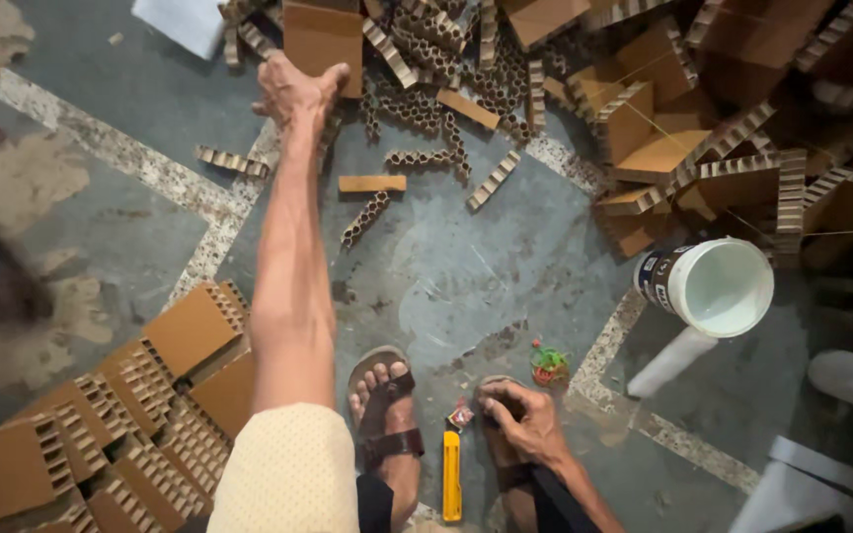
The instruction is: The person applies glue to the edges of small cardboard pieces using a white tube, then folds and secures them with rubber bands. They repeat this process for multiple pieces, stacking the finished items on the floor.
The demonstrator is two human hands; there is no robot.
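Note:
My left hand (296, 91) stretches far forward and grips the lower edge of a brown cardboard piece (322, 41) lying at the top of the heap. My right hand (521, 418) rests low on my right foot, fingers curled, nothing visibly held. A yellow utility knife (452, 474) lies on the floor between my sandalled feet (385, 415), just left of the right hand. A small bundle of red and green rubber bands (548, 363) lies slightly beyond that hand.
Honeycomb cardboard blocks (140, 395) are stacked at the lower left. A large heap of cardboard pieces and strips (703, 128) fills the top and right. A white plastic bucket (718, 286) lies tipped at the right. Loose strips (372, 184) dot the grey floor.

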